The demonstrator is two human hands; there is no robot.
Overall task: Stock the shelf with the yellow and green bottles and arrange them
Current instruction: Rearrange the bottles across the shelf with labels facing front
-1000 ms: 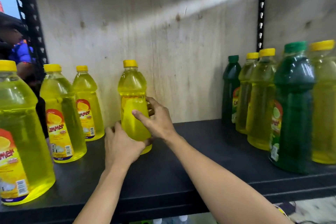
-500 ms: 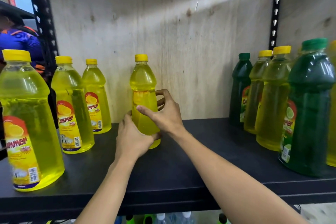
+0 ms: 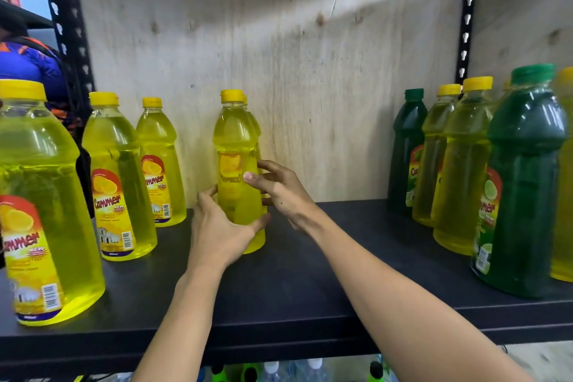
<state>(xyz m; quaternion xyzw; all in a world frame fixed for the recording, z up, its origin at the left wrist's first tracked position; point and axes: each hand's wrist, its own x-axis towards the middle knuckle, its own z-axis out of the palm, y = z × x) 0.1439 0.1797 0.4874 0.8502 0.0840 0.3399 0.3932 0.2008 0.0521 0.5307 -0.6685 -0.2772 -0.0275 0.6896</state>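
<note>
while our forearms reach over the front edge of the black shelf [image 3: 310,288], our left hand [image 3: 218,234] grips the yellow bottle [image 3: 235,139] low down, thumb across its front, as it did half a second ago. our right hand [image 3: 280,192] holds it higher up, thumb on the front, fingers curved round the right side but spread looser than before. the bottle stands upright mid-shelf, near the plywood back panel [image 3: 310,71]. a sliver of a second yellow cap [image 3: 245,99] now shows just behind it.
</note>
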